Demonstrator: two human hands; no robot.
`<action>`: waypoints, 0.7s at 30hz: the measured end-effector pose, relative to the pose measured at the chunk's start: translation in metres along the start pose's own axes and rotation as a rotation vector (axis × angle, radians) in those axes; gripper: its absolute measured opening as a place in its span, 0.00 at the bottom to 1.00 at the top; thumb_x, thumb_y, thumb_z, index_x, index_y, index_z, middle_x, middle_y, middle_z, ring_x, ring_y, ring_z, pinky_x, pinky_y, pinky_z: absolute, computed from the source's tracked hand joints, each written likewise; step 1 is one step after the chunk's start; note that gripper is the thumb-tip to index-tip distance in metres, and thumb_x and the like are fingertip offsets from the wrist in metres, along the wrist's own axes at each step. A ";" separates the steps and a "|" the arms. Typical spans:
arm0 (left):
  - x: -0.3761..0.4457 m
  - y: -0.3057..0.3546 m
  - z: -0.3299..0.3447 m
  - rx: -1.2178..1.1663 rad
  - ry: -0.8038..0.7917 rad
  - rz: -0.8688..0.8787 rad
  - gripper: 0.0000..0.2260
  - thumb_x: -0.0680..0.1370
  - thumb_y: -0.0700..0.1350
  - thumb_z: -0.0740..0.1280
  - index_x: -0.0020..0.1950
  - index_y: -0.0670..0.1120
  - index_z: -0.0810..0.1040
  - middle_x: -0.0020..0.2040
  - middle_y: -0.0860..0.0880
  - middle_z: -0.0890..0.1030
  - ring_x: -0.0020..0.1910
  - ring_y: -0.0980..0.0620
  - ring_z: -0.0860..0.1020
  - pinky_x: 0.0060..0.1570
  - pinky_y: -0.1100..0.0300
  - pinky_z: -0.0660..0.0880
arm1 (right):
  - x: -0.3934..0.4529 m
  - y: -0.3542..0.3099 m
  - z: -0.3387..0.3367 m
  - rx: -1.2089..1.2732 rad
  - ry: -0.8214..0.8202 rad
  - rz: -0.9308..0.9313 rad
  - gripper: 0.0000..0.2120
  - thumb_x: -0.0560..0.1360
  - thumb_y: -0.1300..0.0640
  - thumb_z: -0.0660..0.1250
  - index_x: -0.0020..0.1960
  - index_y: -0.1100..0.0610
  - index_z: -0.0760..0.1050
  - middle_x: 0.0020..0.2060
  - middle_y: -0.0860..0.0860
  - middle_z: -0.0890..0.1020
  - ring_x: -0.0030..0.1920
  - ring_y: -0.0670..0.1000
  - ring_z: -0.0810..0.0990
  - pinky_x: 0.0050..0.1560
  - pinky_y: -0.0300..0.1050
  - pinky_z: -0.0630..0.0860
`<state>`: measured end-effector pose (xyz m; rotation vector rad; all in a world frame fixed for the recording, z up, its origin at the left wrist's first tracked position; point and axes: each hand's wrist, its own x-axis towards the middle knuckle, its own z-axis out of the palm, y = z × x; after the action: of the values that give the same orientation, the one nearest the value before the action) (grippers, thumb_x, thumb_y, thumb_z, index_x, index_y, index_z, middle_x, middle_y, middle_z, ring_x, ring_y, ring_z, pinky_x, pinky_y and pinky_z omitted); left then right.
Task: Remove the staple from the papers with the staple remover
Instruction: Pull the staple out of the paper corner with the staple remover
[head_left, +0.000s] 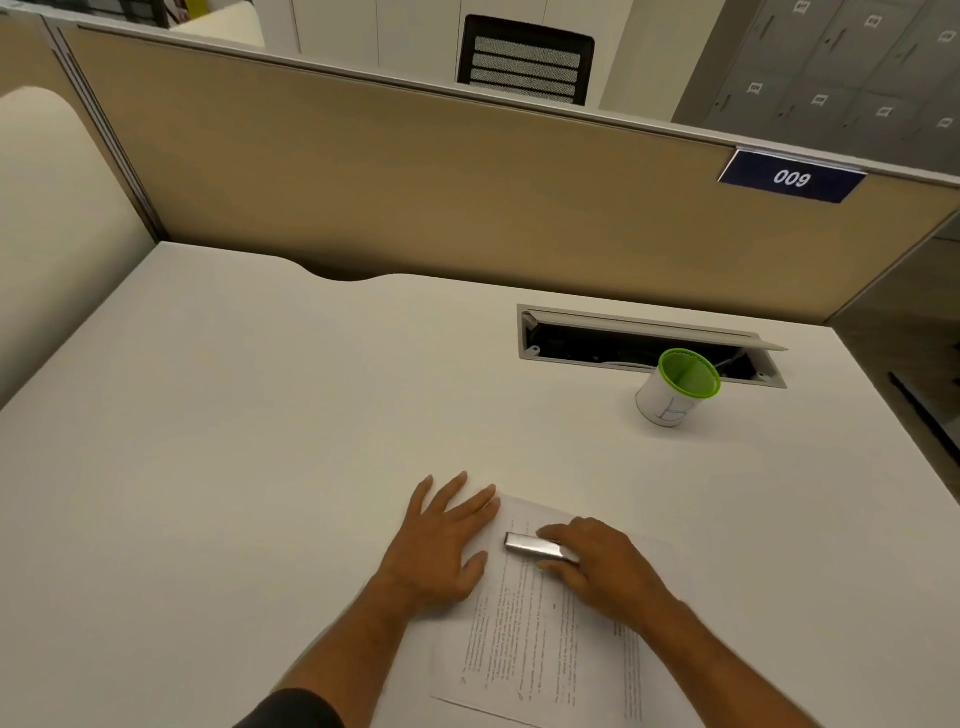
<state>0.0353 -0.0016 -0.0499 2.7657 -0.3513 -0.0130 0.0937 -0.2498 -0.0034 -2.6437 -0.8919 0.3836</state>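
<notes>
A printed stack of papers lies on the white desk in front of me, turned at an angle. My left hand lies flat with spread fingers beside the sheets' left edge, its fingertips reaching their far corner. My right hand rests on the papers and holds a slim silver staple remover between thumb and fingers. The tool's free end points left toward the far left corner of the sheets. I cannot make out the staple itself.
A white cup with a green mesh liner stands at the right, just in front of an open cable tray set into the desk. A tan partition closes off the back. The desk's right edge falls away beyond the cup.
</notes>
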 end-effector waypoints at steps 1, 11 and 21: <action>0.000 0.001 0.002 -0.010 0.018 -0.007 0.31 0.78 0.63 0.55 0.79 0.54 0.58 0.80 0.57 0.57 0.80 0.50 0.48 0.76 0.42 0.39 | 0.001 -0.001 0.001 -0.055 -0.012 -0.024 0.19 0.78 0.42 0.62 0.66 0.46 0.73 0.54 0.47 0.81 0.53 0.48 0.77 0.52 0.37 0.70; 0.003 0.005 0.008 -0.007 -0.020 -0.075 0.44 0.71 0.79 0.50 0.80 0.56 0.54 0.80 0.59 0.56 0.80 0.52 0.45 0.77 0.40 0.39 | 0.020 -0.023 0.006 -0.183 -0.068 -0.057 0.21 0.80 0.44 0.56 0.72 0.44 0.63 0.61 0.46 0.77 0.54 0.49 0.78 0.48 0.41 0.74; 0.004 0.007 0.012 0.079 -0.038 -0.027 0.44 0.71 0.79 0.48 0.80 0.57 0.45 0.82 0.56 0.49 0.80 0.48 0.41 0.74 0.32 0.42 | 0.024 -0.022 0.007 -0.194 -0.073 -0.036 0.21 0.80 0.41 0.53 0.71 0.45 0.66 0.60 0.46 0.79 0.53 0.47 0.79 0.49 0.40 0.74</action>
<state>0.0364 -0.0129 -0.0583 2.8520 -0.3310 -0.0596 0.0979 -0.2167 -0.0050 -2.7996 -1.0468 0.4061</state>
